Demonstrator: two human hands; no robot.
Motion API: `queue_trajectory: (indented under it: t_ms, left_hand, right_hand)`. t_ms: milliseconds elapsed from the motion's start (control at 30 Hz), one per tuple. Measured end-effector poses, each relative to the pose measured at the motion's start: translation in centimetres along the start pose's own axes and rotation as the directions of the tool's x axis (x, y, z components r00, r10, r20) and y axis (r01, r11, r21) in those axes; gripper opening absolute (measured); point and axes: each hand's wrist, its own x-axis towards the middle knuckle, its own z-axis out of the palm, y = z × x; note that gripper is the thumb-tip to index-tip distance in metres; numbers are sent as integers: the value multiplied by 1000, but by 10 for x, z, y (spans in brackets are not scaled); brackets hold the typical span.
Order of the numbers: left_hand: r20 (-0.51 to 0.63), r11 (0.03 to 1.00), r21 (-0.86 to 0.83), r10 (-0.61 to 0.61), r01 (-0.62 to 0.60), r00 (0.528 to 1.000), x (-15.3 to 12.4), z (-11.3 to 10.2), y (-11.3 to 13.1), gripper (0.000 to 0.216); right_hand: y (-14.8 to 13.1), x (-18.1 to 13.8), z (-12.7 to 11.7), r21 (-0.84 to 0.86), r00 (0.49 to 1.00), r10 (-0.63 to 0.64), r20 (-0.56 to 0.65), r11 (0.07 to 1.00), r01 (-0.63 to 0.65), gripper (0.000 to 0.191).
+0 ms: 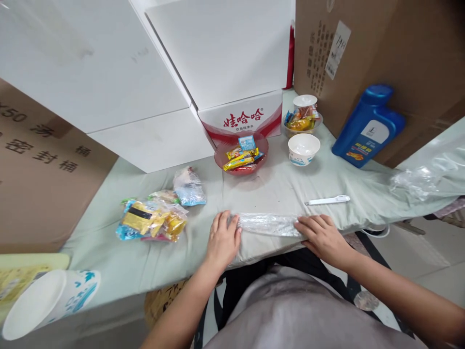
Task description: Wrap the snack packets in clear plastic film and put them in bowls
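Observation:
A clear plastic bag [269,224], flattened into a long narrow strip, lies along the front edge of the cloth-covered table [261,194]. My left hand [223,237] is closed at its left end, thumb side against the plastic. At the opposite end, my right hand [323,238] has its fingers closed over the film. Both palms face down, so the fingertips are partly hidden. Just beyond my right hand lies a white utility knife [327,200]. To the left of my left hand are packaged snacks [152,220] in clear wrapping and another snack bag [189,186].
Behind stand a pink glass bowl [220,162] of wrapped snacks, a paper bowl [303,151], a second snack bowl [307,131] and a blue bottle [366,128]. White boxes [240,53] and cardboard cartons [381,58] line the back. A paper tub [51,300] lies tipped at front left.

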Motion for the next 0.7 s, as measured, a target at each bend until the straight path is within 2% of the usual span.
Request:
queue_trajectory:
  t_ms: [67, 167, 233, 333, 467, 533, 633, 700]
  left_hand:
    - [14, 998, -48, 40, -40, 999, 0, -8, 12, 32]
    - [109, 982, -134, 149, -134, 983, 2, -12, 29, 30]
    - [132, 984, -120, 149, -133, 980, 7, -9, 32, 32]
    - [92, 991, -77, 115, -108, 989, 13, -1, 30, 37]
    - [9, 988, -110, 106, -104, 994, 5, 2, 38, 44]
    - [12, 953, -231, 204, -196, 979, -7, 2, 47, 47]
    - [23, 831, -437, 392, -344, 920, -23, 3, 55, 51]
    - [14, 783, -510, 421, -356, 907, -28, 4, 54, 51]
  right_hand:
    - [1, -7, -4, 71, 998, -46, -53, 996, 50, 28]
    - [2, -11, -6, 188, 981, -102, -166, 973, 133, 23]
    - [4, -12, -7, 233, 964, -130, -231, 955, 185, 23]
    - [3, -12, -15, 255, 944, -177, -279, 934, 250, 25]
    - [-12, -4, -38, 379, 919, -316, -236, 841, 386, 24]
    - [-21, 4, -52, 460, 907, -371, -198, 782, 420, 26]
    - [-27, 26, -69, 560, 907, -398, -139, 724, 403, 30]
    - [-26, 50, -70, 612, 922, -378, -87, 710, 349, 30]
